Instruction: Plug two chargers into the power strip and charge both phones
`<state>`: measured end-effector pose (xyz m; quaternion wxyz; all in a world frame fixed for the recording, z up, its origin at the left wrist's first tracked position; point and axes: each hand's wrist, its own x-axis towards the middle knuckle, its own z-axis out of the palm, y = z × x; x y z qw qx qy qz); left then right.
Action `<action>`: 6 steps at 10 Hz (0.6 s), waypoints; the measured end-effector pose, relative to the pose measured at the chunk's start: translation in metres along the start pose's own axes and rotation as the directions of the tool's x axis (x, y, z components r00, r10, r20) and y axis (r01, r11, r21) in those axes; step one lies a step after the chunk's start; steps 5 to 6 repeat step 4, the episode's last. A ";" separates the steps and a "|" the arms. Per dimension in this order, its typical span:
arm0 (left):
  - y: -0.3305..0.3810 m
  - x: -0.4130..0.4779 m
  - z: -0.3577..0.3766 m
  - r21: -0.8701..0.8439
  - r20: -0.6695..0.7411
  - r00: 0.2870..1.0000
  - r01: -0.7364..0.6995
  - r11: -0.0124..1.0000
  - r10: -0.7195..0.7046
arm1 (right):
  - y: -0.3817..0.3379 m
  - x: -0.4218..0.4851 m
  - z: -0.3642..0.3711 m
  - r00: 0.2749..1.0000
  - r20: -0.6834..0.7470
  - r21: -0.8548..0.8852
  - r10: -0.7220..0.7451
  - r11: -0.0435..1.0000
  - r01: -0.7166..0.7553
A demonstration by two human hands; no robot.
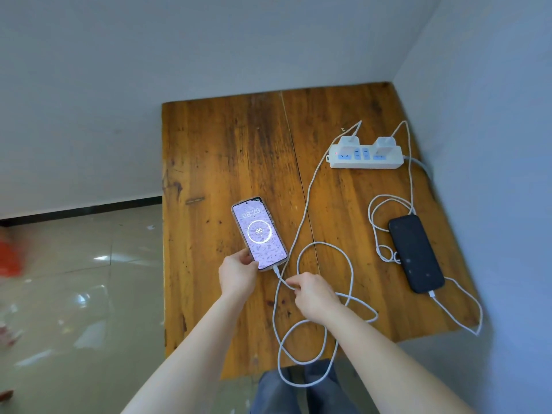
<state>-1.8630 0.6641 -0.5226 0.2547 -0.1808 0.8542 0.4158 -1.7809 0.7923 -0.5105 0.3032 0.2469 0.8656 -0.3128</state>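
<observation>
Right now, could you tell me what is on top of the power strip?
Two white chargers stand plugged into the power strip, each with a white cable leaving its top. Blue-marked sockets between them are free. The sockets under the chargers are covered.

Left hand [237,274] grips the lit phone [258,233] showing 96; right hand [313,295] pinches its cable [301,348].

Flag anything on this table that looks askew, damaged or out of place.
Nothing looks damaged. The one untidy thing: the lit phone's white cable loops loosely past the wooden table's near edge. The right hand pinches that cable, a snag risk.
</observation>
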 end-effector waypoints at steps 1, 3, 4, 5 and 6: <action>-0.006 -0.009 -0.002 0.091 0.027 0.997 -0.079 0.993 0.076 | 0.000 -0.008 -0.003 0.999 -0.040 0.034 -0.004 0.999 0.005; -0.039 -0.046 -0.012 0.395 0.079 0.980 -0.198 0.897 0.182 | -0.017 -0.056 -0.045 0.991 -0.113 0.332 -0.071 0.937 0.105; -0.063 -0.066 -0.018 0.535 0.162 0.974 -0.220 0.816 0.156 | -0.030 -0.102 -0.093 0.969 -0.163 0.496 -0.186 0.833 0.243; -0.063 -0.066 -0.018 0.535 0.162 0.974 -0.220 0.816 0.156 | -0.030 -0.102 -0.093 0.969 -0.163 0.496 -0.186 0.833 0.243; -0.063 -0.066 -0.018 0.535 0.162 0.974 -0.220 0.816 0.156 | -0.030 -0.102 -0.093 0.969 -0.163 0.496 -0.186 0.833 0.243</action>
